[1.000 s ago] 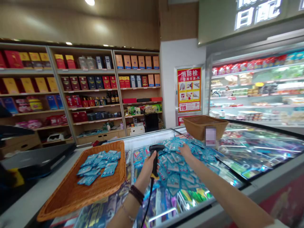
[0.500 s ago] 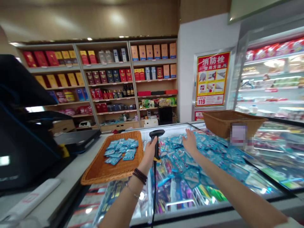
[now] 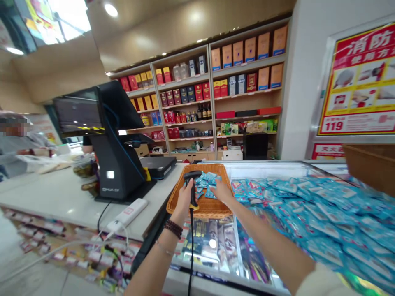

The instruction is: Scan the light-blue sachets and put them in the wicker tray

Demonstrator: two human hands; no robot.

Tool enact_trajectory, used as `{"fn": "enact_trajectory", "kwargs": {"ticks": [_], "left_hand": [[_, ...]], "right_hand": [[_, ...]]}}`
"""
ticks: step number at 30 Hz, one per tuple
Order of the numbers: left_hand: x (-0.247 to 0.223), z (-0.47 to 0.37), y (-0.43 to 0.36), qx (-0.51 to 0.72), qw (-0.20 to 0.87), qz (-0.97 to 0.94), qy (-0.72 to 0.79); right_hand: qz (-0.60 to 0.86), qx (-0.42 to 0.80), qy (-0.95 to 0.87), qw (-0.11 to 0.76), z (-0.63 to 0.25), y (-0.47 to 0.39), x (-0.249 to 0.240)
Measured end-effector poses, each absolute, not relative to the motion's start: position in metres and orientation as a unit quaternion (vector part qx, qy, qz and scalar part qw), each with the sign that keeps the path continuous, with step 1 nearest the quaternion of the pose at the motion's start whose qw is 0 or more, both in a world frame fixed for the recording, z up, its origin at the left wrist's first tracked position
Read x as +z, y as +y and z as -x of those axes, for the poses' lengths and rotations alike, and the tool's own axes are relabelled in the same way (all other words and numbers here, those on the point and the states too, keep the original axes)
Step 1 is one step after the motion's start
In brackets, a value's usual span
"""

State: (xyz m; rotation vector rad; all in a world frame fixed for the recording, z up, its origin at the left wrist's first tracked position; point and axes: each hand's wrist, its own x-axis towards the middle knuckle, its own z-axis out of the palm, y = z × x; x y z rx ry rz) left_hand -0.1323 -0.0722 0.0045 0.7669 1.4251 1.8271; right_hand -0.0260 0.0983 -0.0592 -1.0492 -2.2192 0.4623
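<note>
My left hand (image 3: 185, 196) is wrapped around the grip of a black handheld barcode scanner (image 3: 193, 176), whose cord hangs straight down. The scanner is in front of the left part of an orange-brown wicker basket (image 3: 212, 209). Inside the basket lie several small blue packets (image 3: 203, 180). My right hand (image 3: 224, 192) is over the basket's right side, at the edge of these packets, with thumb and fingers apart. A large heap of similar blue packets (image 3: 311, 211) covers the glass-topped display case (image 3: 212, 263) to the right.
A black checkout terminal (image 3: 114, 156) stands on the white counter (image 3: 74, 209) at left, with a white power strip (image 3: 128, 214) nearby. A brown basket (image 3: 370, 164) sits at far right. Shelves (image 3: 188, 102) of boxes line the back; a person (image 3: 15, 139) is at far left.
My view has turned left. My right hand has moved from above the heap of blue packets to the wicker basket. My left hand still grips the barcode scanner, now before the basket.
</note>
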Motion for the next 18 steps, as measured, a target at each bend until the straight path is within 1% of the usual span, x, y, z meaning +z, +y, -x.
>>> {"fn": "enact_trajectory", "kwargs": {"ticks": [2,6,13,18], "left_hand": [[-0.003,0.141,-0.075,0.698,0.338,-0.280,0.566],[-0.013,0.149,-0.073,0.671,0.367,-0.245,0.595],[-0.011,0.146,-0.070,0.685,0.374,-0.211,0.588],[-0.015,0.149,-0.070,0.691,0.369,-0.214,0.584]], "right_hand": [[0.428,0.176,-0.843,0.275,0.036,0.095,-0.067],[0.437,0.178,-0.850,0.232,0.039,0.095,-0.076],[0.375,0.209,-0.878,0.211,0.033,0.090,-0.071],[0.438,0.195,-0.849,0.222,0.032,0.087,-0.070]]}}
